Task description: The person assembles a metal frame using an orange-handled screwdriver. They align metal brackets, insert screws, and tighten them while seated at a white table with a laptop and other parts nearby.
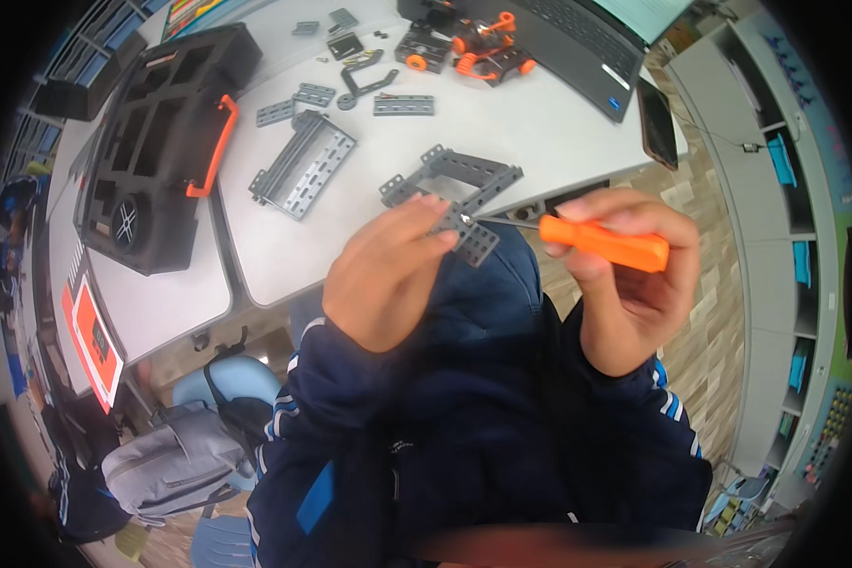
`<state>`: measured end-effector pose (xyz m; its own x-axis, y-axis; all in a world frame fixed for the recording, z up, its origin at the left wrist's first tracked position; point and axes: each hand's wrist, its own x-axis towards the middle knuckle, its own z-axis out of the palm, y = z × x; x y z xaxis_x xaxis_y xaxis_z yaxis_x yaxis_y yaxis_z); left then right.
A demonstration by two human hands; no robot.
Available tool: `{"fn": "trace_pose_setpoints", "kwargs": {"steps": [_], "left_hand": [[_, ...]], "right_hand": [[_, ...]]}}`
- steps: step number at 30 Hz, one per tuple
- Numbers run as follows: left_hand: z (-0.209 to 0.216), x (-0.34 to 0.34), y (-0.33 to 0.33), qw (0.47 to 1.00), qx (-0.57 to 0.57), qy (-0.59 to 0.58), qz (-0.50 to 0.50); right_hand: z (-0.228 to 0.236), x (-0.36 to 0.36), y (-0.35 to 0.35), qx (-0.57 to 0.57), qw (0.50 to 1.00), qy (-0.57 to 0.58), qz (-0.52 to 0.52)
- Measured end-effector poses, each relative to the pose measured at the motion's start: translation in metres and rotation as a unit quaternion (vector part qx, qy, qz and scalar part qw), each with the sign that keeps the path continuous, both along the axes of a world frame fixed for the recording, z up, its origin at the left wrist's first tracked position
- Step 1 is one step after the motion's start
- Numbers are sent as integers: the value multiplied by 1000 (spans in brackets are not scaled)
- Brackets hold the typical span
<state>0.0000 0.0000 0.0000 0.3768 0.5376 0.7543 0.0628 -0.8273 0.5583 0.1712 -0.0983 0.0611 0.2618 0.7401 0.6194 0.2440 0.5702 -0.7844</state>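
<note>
My left hand is closed on a dark grey frame built from perforated beams and plates, held over the table's near edge. In my right hand is a screwdriver with a bright orange handle, gripped between thumb and fingers. Its thin shaft points left, and the tip meets the frame at a small shiny spot beside my left fingertips. Behind my left hand, a second grey perforated assembly lies on the tabletop.
Loose grey perforated plates and small parts lie farther back. A black-and-orange wheeled model stands near a laptop. At the right edge rests a phone. An open black case takes up the left; a backpack sits below.
</note>
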Motion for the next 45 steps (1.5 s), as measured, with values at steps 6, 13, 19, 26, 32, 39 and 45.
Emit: {"fn": "trace_pose_setpoints", "kwargs": {"steps": [6,13,19,26,32,39,45], "left_hand": [[0,11,-10,999,25,-11,43],[-2,12,-12,999,27,4,42],[-1,14,-13,998,46,21,31],[5,12,-12,991,108,74,25],[4,14,-9,991,119,61,28],[2,18,-13,991,122,60,16],[1,20,-12,989,139,55,12]], "right_hand": [[-2,3,-8,-13,997,-69,-35],[-12,5,-1,11,998,-34,-58],[-8,10,-7,-4,990,-115,-85],[11,7,-18,-53,975,-175,-125],[25,14,-25,-124,972,-162,-114],[32,18,-29,-142,943,-255,-157],[29,19,-26,-126,908,-347,-199]]}}
